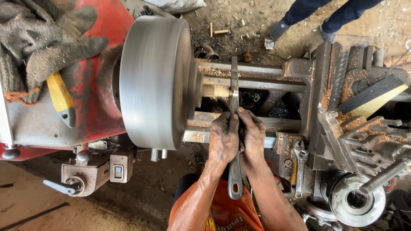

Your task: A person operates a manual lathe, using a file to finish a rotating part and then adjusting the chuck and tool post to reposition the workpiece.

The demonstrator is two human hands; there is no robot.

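Both my hands grip one long flat metal tool, its grey handle end pointing back toward me. My left hand wraps the shaft from the left, and my right hand clasps it from the right. The tool's blade reaches across the lathe bed and lies against a short pale wooden workpiece. That workpiece sticks out of a big grey chuck, which looks blurred by spinning.
Worn grey gloves and a yellow-handled tool lie on the red headstock. A wrench and sawdust-covered carriage parts sit to the right. Another person's legs and shoes stand beyond the lathe.
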